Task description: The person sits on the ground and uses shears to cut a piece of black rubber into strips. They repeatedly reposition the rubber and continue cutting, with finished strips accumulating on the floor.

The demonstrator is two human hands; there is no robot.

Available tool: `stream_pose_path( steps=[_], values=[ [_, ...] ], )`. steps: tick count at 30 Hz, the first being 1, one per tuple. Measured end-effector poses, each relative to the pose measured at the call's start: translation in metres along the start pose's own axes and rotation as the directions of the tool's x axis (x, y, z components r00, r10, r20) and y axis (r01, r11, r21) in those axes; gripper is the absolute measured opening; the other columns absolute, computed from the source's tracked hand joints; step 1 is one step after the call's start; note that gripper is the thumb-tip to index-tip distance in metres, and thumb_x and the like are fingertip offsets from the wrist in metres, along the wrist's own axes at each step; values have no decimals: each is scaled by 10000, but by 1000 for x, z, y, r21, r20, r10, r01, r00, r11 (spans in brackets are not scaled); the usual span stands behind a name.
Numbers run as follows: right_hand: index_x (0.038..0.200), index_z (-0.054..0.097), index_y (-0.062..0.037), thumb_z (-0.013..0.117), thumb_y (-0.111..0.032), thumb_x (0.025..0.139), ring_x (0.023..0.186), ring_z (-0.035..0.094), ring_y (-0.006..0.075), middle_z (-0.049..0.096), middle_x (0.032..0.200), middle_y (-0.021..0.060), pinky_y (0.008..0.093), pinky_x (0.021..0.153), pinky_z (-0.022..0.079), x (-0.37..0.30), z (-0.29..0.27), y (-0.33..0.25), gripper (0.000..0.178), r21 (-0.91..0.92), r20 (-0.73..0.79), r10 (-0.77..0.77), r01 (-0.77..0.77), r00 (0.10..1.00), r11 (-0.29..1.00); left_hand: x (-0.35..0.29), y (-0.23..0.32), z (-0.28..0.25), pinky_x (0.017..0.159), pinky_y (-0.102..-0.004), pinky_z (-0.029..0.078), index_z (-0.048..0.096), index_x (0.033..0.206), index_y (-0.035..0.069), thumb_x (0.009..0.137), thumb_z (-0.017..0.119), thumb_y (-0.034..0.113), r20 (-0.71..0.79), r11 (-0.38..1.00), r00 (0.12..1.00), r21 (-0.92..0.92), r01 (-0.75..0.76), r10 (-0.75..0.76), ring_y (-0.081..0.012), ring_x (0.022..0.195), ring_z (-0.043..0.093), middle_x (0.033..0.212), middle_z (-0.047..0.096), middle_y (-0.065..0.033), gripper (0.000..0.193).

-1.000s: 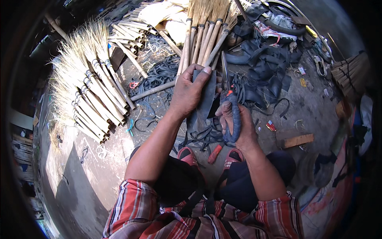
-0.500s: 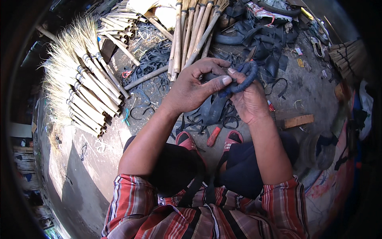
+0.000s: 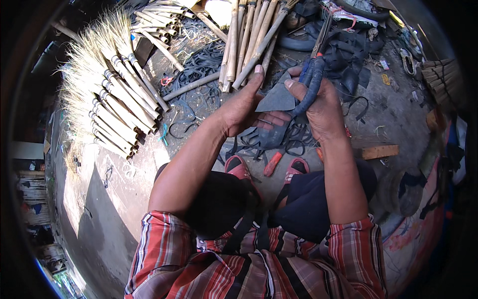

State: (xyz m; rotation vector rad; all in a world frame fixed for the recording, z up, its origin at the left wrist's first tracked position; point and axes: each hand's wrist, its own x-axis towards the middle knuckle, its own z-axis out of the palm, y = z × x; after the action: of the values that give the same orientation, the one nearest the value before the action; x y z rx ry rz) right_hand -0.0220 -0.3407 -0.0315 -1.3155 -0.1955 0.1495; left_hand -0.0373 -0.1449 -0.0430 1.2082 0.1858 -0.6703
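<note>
My right hand (image 3: 323, 107) is closed round the wrapped, looped handles of a pair of large scissors (image 3: 314, 74). The scissors' long blades point away from me, toward the far side. A flat grey-black piece of rubber sheet (image 3: 279, 98) hangs between my hands, its upper part by my right thumb. My left hand (image 3: 244, 107) is open, thumb raised and fingers stretched out beside the rubber's lower edge; whether it touches the sheet I cannot tell. Below my hands, cut rubber strips (image 3: 244, 147) lie on the ground near my pink sandals.
Brooms with pale bristles (image 3: 117, 104) lie in a row at left. More broom handles (image 3: 249, 42) lean ahead, beside a heap of black strips (image 3: 199, 62). Rubber scraps (image 3: 343, 55) pile up at far right. A red-handled object (image 3: 273, 163) and a wood block (image 3: 380, 151) lie nearby.
The scissors have swung so their blades point away and show clearly. My left hand has moved off the handles and opened; the rubber sheet now shows between my hands.
</note>
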Motion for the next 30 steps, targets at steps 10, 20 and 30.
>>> stream_pose_path(
  steps=[10,20,30],
  values=[
    [1090,661,-57,721,-259,1002,705,547,58,598,847,-27,224,651,471,-13,1,-5,229,-173,78,103,-88,992,981,-13,33,-4,731,-295,575,599,1278,73,1008,692,372,-381,931,854,50,-362,353,-157,923,687,1072,704,-35,414],
    [1135,636,-7,783,-110,920,886,686,132,711,967,64,281,829,566,-21,-3,40,280,-205,340,374,-320,863,925,-24,55,-40,539,-245,545,461,1414,30,983,688,107,-477,814,674,185,-550,564,-186,783,736,1069,713,-123,493],
    [1162,640,14,766,-117,928,865,655,130,679,951,42,291,825,540,-18,4,44,296,-180,415,370,-324,831,929,-22,47,-36,609,-259,552,510,1331,-4,917,772,87,-403,831,727,282,-479,556,-165,794,727,1011,721,-109,499]
  ],
)
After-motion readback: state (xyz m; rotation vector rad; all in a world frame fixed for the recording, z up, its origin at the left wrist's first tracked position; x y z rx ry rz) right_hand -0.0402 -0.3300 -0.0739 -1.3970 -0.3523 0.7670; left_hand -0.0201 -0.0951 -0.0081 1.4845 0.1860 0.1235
